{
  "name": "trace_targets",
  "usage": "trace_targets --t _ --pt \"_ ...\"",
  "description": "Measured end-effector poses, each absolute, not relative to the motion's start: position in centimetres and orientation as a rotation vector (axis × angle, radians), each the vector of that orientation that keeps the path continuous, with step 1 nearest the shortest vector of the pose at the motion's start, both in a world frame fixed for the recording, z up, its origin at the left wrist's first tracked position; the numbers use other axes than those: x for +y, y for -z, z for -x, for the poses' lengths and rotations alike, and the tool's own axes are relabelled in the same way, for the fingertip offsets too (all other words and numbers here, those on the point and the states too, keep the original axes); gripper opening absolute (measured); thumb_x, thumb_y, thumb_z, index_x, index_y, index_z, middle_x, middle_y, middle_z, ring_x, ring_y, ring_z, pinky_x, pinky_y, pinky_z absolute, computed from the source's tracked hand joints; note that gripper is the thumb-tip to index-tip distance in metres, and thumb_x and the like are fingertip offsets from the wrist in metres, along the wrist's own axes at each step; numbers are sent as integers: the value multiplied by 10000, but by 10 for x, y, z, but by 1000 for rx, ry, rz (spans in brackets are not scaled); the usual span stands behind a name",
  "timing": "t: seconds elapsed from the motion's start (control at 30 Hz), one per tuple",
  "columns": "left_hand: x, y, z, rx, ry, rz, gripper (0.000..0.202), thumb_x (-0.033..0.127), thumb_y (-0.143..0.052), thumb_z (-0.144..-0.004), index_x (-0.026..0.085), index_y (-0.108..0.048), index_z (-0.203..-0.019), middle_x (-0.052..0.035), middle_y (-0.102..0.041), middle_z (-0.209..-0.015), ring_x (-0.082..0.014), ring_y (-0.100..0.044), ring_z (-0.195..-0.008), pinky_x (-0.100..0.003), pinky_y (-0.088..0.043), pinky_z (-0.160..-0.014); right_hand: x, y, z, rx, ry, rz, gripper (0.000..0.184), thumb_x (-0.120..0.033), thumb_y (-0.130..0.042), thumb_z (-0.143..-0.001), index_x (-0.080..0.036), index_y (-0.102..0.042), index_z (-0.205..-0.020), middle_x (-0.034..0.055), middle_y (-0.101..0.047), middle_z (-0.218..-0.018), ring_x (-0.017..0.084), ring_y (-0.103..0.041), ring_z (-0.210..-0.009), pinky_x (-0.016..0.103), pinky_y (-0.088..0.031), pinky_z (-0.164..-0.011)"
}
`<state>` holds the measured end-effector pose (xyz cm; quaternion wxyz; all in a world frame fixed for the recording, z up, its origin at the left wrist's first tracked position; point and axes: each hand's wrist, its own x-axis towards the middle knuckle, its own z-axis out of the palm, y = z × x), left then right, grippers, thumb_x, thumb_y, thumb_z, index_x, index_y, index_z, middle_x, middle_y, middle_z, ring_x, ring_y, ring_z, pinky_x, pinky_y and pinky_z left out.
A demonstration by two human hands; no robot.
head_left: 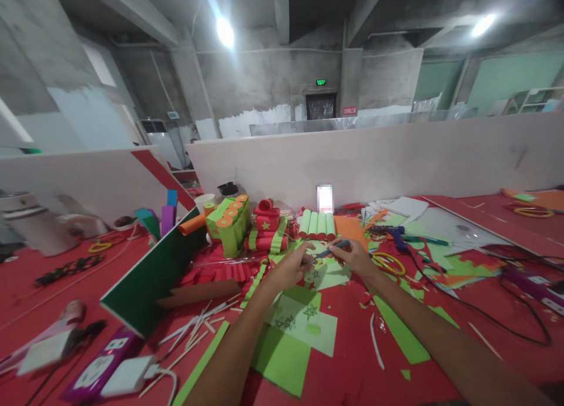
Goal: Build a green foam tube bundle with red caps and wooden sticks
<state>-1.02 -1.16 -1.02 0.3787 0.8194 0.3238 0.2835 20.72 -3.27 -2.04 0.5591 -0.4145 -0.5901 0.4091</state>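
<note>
My right hand (352, 256) is closed around a slim blue-grey pen-like tool (331, 250), tilted with one end toward my left hand. My left hand (296, 266) is beside that end, its fingers bent and closed; what they hold is too small to make out. Beneath both hands is a light green paper (330, 278) with a star drawn on it. Closer to me, another pale green sheet (324, 334) carries several drawn stars and lies over a brighter green sheet (282, 362). Just beyond my hands lie several light green paper rolls (317, 224).
A phone (325, 198) stands behind the rolls. To the left are red rolled-paper pieces (267, 224), a green paper model (229, 221) and a slanted dark green board (152, 282). A blue glue gun (394, 235) and yellow scissors (388, 264) lie right.
</note>
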Motion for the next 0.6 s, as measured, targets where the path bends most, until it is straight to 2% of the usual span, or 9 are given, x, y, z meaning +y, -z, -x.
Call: trace_targets --t 0.33,0.5,0.6 --pt "-18 -2 10 693 -688 -2183 223 253 -473 -877 169 -535 -1074 -36 -620 -801 -139 -548 -700 -214 -382 -594 -36 19 -208 -1542 -1010 964 291 -397 -709 -718 -168 -687 -896 7 -641 -650 90 -500 -470 216 -422 -452" --pt "-24 -11 2 686 -765 -2302 275 346 -408 -918 156 -593 -991 -45 -593 -828 -146 -513 -723 -230 -378 -635 -39 18 -202 -1619 -983 985 308 -404 -690 -732 -176 -669 -937 -7 -616 -644 95 -513 -477 213 -425 -454" --pt "-24 -10 -2 732 -819 -2369 301 375 -391 -922 162 -604 -922 -48 -580 -838 -165 -511 -769 -245 -388 -685 -42 15 -196 -1675 -956 987 309 -415 -656 -759 -195 -627 -974 1 -622 -712 127 -559 -575 219 -439 -486"
